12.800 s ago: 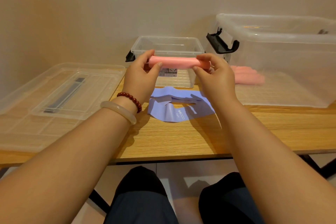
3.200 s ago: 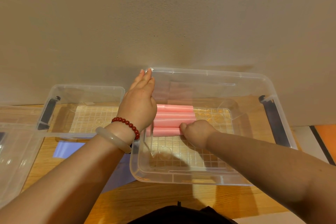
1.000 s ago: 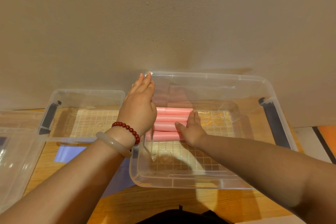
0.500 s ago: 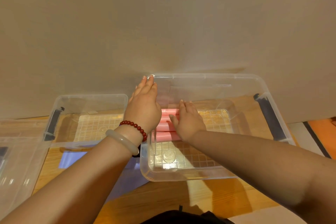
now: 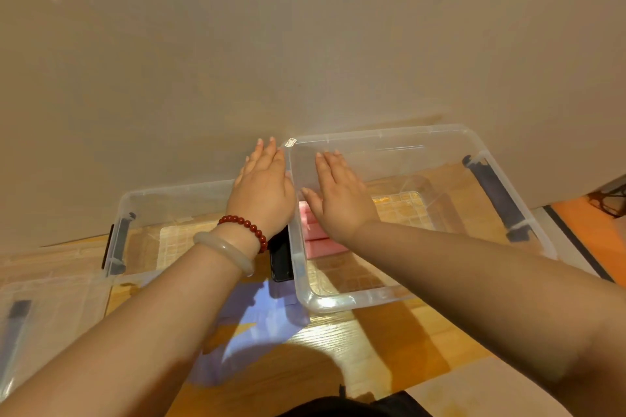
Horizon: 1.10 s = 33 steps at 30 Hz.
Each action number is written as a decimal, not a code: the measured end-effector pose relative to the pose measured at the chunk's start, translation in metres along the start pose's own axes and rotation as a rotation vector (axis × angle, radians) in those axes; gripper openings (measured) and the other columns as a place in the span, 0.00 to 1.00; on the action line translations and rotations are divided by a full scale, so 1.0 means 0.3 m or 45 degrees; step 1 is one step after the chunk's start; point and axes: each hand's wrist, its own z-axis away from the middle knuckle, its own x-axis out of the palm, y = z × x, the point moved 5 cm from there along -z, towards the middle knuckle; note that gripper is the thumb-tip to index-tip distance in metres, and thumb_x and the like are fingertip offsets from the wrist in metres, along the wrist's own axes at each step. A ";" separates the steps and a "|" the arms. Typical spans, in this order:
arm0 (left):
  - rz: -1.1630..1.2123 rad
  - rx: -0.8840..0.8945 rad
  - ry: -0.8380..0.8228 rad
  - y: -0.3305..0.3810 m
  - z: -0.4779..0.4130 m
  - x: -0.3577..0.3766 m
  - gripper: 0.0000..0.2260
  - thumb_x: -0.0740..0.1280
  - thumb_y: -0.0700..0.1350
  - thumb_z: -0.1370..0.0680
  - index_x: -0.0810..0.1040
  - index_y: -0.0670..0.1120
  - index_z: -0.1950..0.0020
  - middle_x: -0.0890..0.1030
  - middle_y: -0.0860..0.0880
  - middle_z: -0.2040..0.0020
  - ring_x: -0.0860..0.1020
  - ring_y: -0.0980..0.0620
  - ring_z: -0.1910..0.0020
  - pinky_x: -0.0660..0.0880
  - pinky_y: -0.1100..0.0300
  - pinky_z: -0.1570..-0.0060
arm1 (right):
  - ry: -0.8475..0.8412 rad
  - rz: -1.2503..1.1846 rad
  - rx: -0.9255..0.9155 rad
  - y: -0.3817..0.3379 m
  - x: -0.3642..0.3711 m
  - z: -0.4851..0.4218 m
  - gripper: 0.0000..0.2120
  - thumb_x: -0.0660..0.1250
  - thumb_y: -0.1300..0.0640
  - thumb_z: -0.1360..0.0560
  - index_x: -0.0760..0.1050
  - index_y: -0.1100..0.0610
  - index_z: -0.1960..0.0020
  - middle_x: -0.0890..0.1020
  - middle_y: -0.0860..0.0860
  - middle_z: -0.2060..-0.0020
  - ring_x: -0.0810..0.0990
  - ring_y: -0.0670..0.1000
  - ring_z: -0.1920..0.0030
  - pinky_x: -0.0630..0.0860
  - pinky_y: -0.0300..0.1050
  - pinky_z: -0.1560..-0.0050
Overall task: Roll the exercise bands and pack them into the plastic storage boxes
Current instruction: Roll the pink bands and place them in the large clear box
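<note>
Pink rolled bands lie side by side on the floor of the large clear box, at its left end. How many, I cannot count, since the right hand covers most of them. Right hand: inside the box, fingers straight and slightly spread, holding nothing; whether the palm touches the rolls I cannot tell. Left hand: flat against the outside of the box's left wall, fingers straight and together, gripping nothing. My reading: the left hand braces the wall so the box does not slide while the right settles the rolls against it. Small clear box, just beside on the left: only its gridded floor shows from here. Purple band lies flat and unrolled on the wooden table between the forearms, so I judge it the next one to roll. A clear lid sits at far left.
</note>
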 end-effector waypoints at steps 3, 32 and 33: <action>-0.035 0.001 0.002 -0.024 0.021 -0.031 0.22 0.50 0.43 0.17 0.55 0.41 0.22 0.51 0.46 0.21 0.45 0.52 0.22 0.43 0.58 0.24 | 0.061 -0.076 0.018 -0.044 -0.038 0.009 0.28 0.49 0.46 0.16 0.49 0.56 0.21 0.52 0.54 0.21 0.45 0.52 0.21 0.47 0.49 0.23; -0.227 -0.181 0.192 -0.308 0.308 -0.203 0.22 0.50 0.45 0.17 0.56 0.43 0.22 0.55 0.45 0.21 0.47 0.50 0.22 0.44 0.56 0.25 | 0.064 -0.071 -0.358 -0.530 0.029 0.084 0.26 0.49 0.50 0.16 0.50 0.57 0.21 0.49 0.59 0.21 0.42 0.55 0.21 0.40 0.46 0.24; -0.243 -0.174 0.174 -0.341 0.305 -0.207 0.22 0.50 0.45 0.17 0.56 0.43 0.22 0.55 0.45 0.21 0.47 0.50 0.22 0.43 0.56 0.25 | 0.070 -0.066 -0.346 -0.548 0.052 0.074 0.26 0.49 0.50 0.16 0.50 0.57 0.21 0.49 0.58 0.21 0.42 0.55 0.21 0.39 0.46 0.25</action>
